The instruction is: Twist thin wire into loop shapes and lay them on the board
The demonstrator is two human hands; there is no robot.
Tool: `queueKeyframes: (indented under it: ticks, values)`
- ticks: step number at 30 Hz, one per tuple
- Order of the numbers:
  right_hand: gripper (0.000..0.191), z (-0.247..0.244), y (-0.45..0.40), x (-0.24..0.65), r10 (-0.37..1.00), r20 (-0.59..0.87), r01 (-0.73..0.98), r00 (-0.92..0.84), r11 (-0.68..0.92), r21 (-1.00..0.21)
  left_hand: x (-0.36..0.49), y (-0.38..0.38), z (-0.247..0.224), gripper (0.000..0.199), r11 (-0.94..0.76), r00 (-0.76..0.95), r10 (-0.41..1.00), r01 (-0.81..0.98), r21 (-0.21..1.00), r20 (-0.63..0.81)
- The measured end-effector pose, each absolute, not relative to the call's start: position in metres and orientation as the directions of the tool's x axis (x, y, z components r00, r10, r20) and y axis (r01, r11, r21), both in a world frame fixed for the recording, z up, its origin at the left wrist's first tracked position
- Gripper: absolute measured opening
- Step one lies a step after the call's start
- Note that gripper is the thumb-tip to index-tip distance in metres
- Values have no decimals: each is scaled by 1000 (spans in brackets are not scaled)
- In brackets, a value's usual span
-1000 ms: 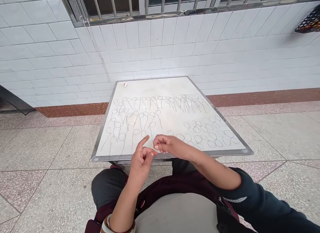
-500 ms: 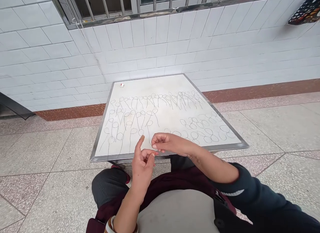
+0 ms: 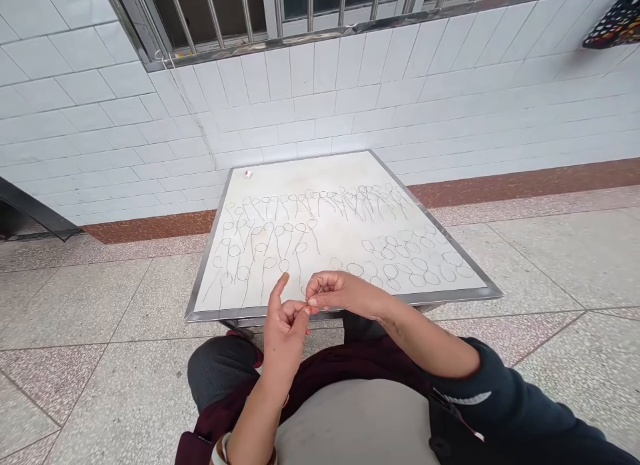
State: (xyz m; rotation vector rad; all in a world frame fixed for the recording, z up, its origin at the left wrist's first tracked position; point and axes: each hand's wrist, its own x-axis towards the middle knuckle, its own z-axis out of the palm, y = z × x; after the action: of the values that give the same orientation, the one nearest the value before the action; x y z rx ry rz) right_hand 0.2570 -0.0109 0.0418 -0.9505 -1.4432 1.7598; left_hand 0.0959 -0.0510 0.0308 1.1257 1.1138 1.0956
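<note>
Over the near edge of the table (image 3: 340,168), both hands meet at their fingertips. My left hand (image 3: 286,328) is closed in a pinch between thumb and bent fingers, with one finger sticking up. Reddish spots show by its fingertips; what it pinches is too small to make out. My right hand (image 3: 345,295) comes in from the right, its thumb and forefinger pinched on a thin wire that is mostly hidden by the fingers. Just beyond lie several thin dark wire loops with long tails (image 3: 270,263). Closed wire rings (image 3: 391,272) lie to the right.
A long row of tailed wire loops (image 3: 320,195) crosses the table's far half. A small white and red object (image 3: 249,175) sits at the far left corner. Behind stands a white tiled wall (image 3: 310,108) with a barred window (image 3: 345,5). My knee (image 3: 223,372) is under the near edge.
My right hand has moved slightly down, so its fingertips now touch those of my left hand. The left hand keeps its pinch. The view has shifted slightly.
</note>
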Motion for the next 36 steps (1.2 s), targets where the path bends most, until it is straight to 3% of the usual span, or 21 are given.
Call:
queueKeyframes:
  ticks: [8,22,36]
  values:
    - [25,32,-15,256,891,-93,-76,-445,-141,-987,99,-52,26,69,43,113,993,-12,999,-41]
    - [21,21,-15,267,893,-152,-8,-424,-172,-985,87,-67,20,62,-149,253,966,403,903,47]
    - [21,16,-9,279,914,-160,-24,-372,-182,-983,85,-76,9,59,-142,237,971,461,876,33]
